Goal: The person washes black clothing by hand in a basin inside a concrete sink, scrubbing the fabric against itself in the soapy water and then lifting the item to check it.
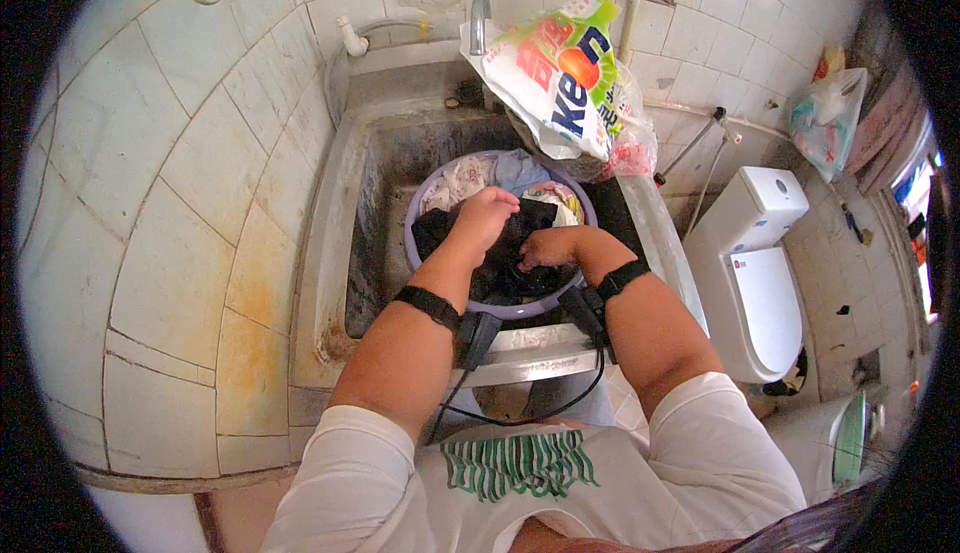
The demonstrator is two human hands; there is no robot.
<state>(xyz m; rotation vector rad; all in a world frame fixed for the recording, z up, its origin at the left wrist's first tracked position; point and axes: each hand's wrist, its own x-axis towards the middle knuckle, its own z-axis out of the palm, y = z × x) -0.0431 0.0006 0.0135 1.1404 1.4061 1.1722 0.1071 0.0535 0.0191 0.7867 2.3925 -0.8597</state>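
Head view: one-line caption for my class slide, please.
Left grip and right grip at dark cloth in a lavender basin inside a stained sink.

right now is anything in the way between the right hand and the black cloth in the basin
Nothing visible is: the right hand is inside the purple basin's rim, its fingers down at the black cloth. The left hand is to its left, and the lighter clothes lie toward the far side.

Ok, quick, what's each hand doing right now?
Left hand: over the black cloth; open or closed can't be told.
Right hand: closed on the black cloth.
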